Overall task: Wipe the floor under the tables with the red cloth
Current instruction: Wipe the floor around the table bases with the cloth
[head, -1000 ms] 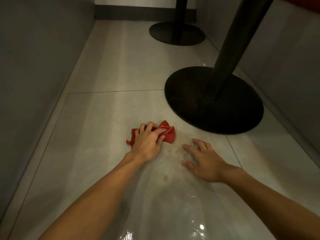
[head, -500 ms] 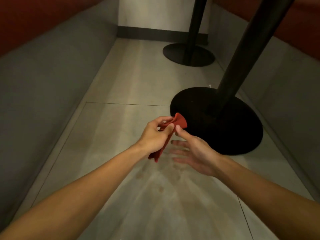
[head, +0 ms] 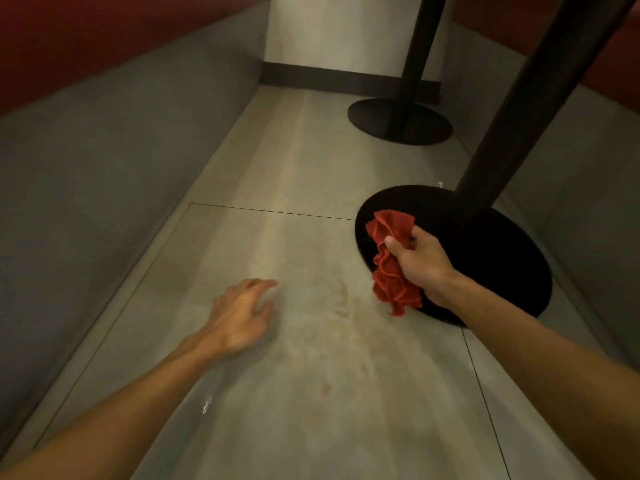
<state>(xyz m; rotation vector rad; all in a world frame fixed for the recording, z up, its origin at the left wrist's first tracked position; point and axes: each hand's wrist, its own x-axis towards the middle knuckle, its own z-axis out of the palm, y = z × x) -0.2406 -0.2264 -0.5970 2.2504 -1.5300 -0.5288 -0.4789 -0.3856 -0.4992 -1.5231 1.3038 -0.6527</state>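
Two hands, one cloth, two table pedestals, listed from the head view.

1. Right hand point(head: 420, 263): raised off the ground, thumb and curled fingers clamped on the crumpled red cloth point(head: 389, 268) of hemmed woven fabric. The cloth is bunched in ruffled folds, with a short end standing above the fist and a longer end hanging below it. It is held in the air in front of the left edge of item 3, clear of the tiles.

2. Left hand point(head: 239, 318): palm down, low over the floor, left of the cloth and well apart from it. Fingers parted and slightly bent, gripping nothing. The hand is blurred, and whether it touches the tiles cannot be told.

3. Near table base point(head: 491, 271): flat round matte black disc at right. A black cylindrical post point(head: 519, 116) rises from it, leaning in this wide view, and runs out of the top edge.

4. Far table base point(head: 400, 121): matching black disc near the end wall, with its own black post point(head: 420, 46).

5. Pale beige glossy tiled floor point(head: 311, 393): thin dark joints, brownish smudges point(head: 343, 299) between the two hands, and a small bright glint point(head: 206, 405) beside the left forearm.

6. Surrounds: grey plinth point(head: 104, 150) along the left, another grey plinth point(head: 571, 161) along the right, dark red upholstery point(head: 69, 36) above the left one. White end wall point(head: 329, 29) with a dark skirting strip point(head: 329, 77) at its foot.
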